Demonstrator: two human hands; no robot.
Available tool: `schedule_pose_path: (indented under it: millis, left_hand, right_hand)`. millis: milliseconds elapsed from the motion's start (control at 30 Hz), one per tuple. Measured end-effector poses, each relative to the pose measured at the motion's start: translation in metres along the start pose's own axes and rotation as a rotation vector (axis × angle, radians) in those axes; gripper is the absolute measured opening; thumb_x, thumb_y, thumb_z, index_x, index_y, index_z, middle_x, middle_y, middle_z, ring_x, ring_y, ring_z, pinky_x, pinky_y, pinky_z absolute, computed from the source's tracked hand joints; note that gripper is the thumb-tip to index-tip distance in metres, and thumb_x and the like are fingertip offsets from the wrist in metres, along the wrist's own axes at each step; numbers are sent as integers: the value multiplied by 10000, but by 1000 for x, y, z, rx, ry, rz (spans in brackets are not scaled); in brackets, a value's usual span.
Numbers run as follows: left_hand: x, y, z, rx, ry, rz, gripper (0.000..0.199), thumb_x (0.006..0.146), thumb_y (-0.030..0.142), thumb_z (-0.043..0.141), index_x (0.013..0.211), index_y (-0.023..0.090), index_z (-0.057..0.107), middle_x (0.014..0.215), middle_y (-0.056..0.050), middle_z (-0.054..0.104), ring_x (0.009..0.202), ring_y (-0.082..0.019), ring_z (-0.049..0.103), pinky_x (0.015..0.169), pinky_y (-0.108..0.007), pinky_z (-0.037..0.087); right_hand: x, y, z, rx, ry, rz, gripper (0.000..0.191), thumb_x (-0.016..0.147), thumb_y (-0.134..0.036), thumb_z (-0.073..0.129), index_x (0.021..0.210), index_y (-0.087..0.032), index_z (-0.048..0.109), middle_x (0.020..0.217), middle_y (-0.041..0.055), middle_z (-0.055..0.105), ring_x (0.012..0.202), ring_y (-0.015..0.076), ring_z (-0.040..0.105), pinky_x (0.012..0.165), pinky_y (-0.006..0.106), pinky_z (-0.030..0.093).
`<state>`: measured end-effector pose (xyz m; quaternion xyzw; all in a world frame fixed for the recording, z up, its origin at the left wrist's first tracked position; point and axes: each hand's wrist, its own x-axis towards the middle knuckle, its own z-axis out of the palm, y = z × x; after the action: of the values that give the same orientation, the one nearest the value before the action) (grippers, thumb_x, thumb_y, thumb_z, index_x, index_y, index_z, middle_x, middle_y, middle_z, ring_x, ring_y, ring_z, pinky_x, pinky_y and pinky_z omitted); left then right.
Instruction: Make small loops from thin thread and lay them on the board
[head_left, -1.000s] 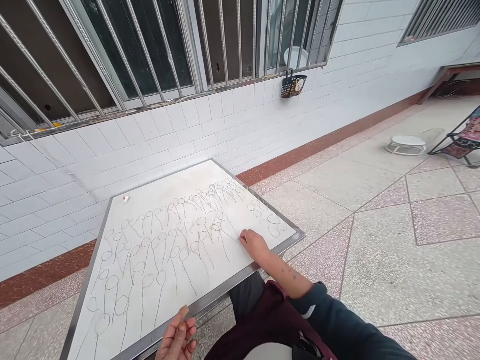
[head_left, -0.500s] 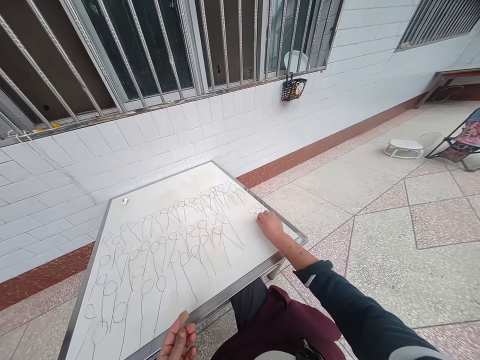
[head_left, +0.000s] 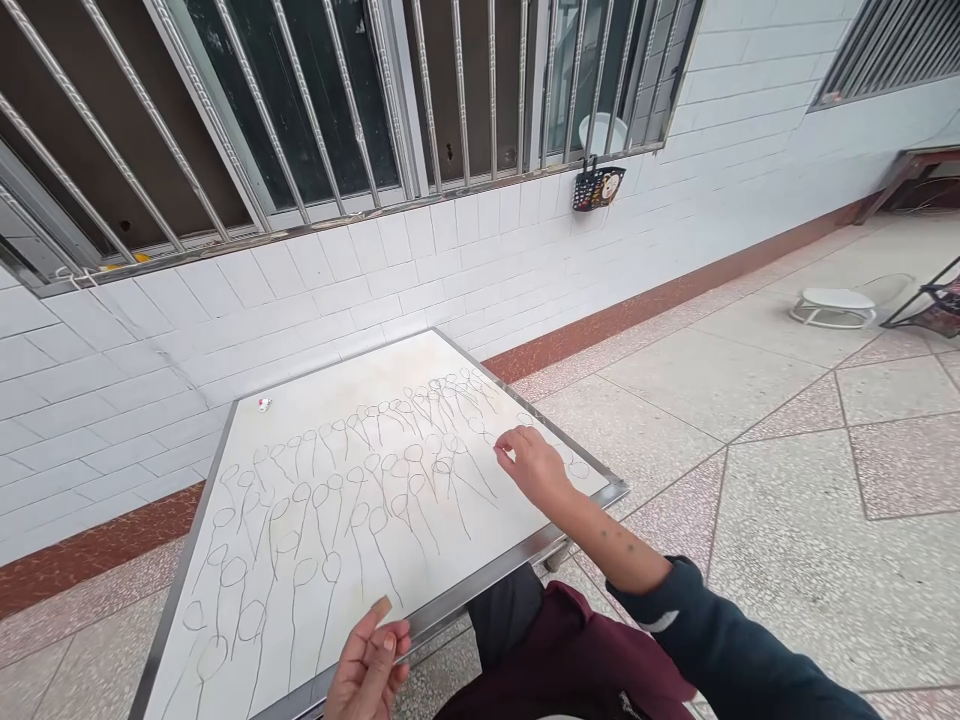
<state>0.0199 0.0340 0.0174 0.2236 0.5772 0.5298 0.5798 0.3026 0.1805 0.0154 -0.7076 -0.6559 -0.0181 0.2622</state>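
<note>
Many thin dark strands, each with a round loop and a long tail, lie in rows over the white tabletop. My right hand hovers over the right part of the table, thumb and fingers pinched. A faint looped strand shows at its fingertips. At the near edge, my left hand is turned partly palm up with the fingers curled and thumb closed towards them. A small tan piece covers or sits at a fingertip; I cannot tell whether it is wrapped on or held.
The table's metal rim runs along my lap. A small red-and-white object lies at the far left corner. Behind are a white tiled wall and barred windows with a hanging black basket. A low white stool stands right.
My right hand has lifted from the loops near the table's right edge and shifted slightly left, with a loop at its fingertips. The view has shifted a little; my left hand keeps its pose.
</note>
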Motion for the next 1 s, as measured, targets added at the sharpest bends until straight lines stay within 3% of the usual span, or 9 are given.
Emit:
schedule_pose_path:
  millis: [67,167,267,467,667,867,1000]
  left_hand:
    - [-5,19,18,52,-74,60,549,665,386,772,1154,197,607,1010,-97,695,947,-210,637,778,-293,497]
    - [-12,44,45,46,-229,160,528,755,355,708,1238,233,533,1133,-100,657,1094,-220,580,925,-348,437]
    - [-17,50,58,-104,-240,209,507,758,307,713,1224,230,532,1129,-95,652,1090,-212,581,973,-375,411]
    - [-31,38,43,-266,-133,310,423,747,219,722,1145,206,579,939,-51,673,1008,-168,594,911,-324,446]
    - [-50,39,24,-268,-70,394,374,752,215,712,1107,201,595,775,8,630,715,-102,582,764,-270,469]
    - [-64,40,18,-238,-73,420,388,751,216,712,1121,207,596,842,-12,642,810,-131,599,827,-296,464]
    - [-68,37,16,-245,-69,418,376,741,212,719,1100,203,609,800,-7,640,786,-129,590,777,-270,468]
  right_hand:
    - [-23,-30,-18,70,54,-129,146,912,-216,470,914,-195,614,894,54,603,906,181,519,704,271,396]
    - [-57,-69,-44,297,266,-451,144,896,-153,485,831,-192,608,776,47,606,764,179,507,670,299,392]
    - [-81,-95,-62,409,240,-619,142,907,-149,485,828,-196,593,752,42,616,706,170,495,651,310,387]
    - [-108,-119,-67,438,154,-710,141,910,-154,488,834,-201,597,749,39,620,675,168,476,622,310,383]
    - [-128,-136,-64,495,91,-772,116,891,-129,509,851,-195,596,756,36,627,684,164,482,618,298,390]
    - [-138,-143,-72,501,95,-768,130,891,-133,504,808,-192,585,729,36,621,667,158,485,610,292,391]
    - [-144,-142,-74,529,70,-785,105,885,-137,521,830,-191,592,751,37,624,685,161,499,627,296,408]
